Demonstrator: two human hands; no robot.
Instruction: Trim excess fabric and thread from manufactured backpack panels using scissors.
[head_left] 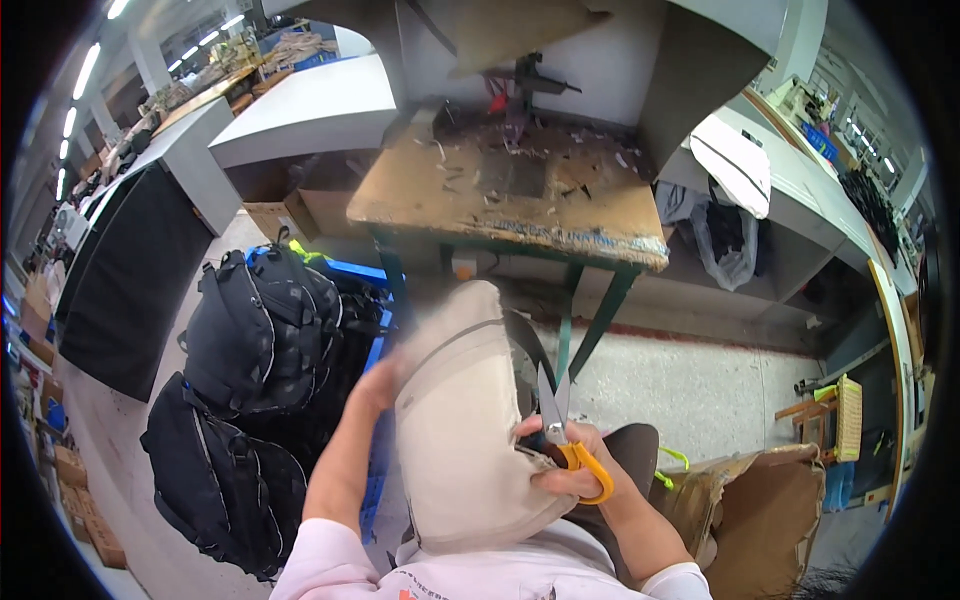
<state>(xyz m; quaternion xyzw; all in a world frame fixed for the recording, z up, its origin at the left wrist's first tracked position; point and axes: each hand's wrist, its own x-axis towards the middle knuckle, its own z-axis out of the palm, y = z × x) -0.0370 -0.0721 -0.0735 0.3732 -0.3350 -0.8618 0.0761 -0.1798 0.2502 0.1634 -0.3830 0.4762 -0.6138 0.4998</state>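
Observation:
A cream sewn bag piece (455, 440), with a dark band across its upper part, stands upright on my lap. My left hand (382, 382) holds its left edge; the fingers are blurred and partly behind the cloth. In my right hand (572, 462) is a pair of scissors (553, 420) with orange handles, blades pointing up and spread apart. Some fingers of that hand also touch the piece's right edge. A dark strap (528, 345) hangs from the upper right of the piece, close by the blades.
Ahead stands a worn work table (420, 195) with green legs, scraps and a small dark machine. Black backpacks (255, 340) are piled at left by a blue crate. An open cardboard box (770, 510) and a wooden stool (845, 420) stand at right.

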